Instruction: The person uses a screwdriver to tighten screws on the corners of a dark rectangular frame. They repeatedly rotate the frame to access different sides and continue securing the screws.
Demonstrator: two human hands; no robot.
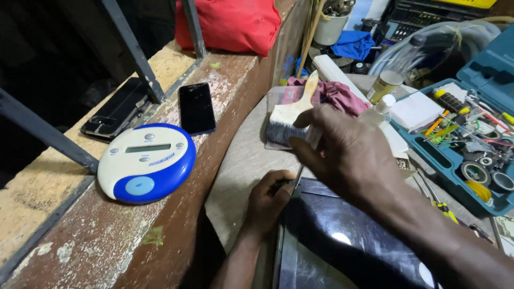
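My left hand (267, 200) is curled at the upper left corner of a dark glossy flat panel (342, 241) lying on the grey worktop, its fingers closed around a thin metal tool (297, 177). My right hand (348, 150) reaches in from the right above that same corner, fingers bent over the tool's upper end; whether it grips the tool is hidden. A paint brush (292, 115) with a pale wooden handle rests just behind the right hand.
A round white and blue device (147, 160) and a black phone (196, 107) lie on the worn ledge at left. An open teal tool case (471, 144) with small parts sits at right. A small clear bottle (381, 109), a can (384, 85) and rags lie behind.
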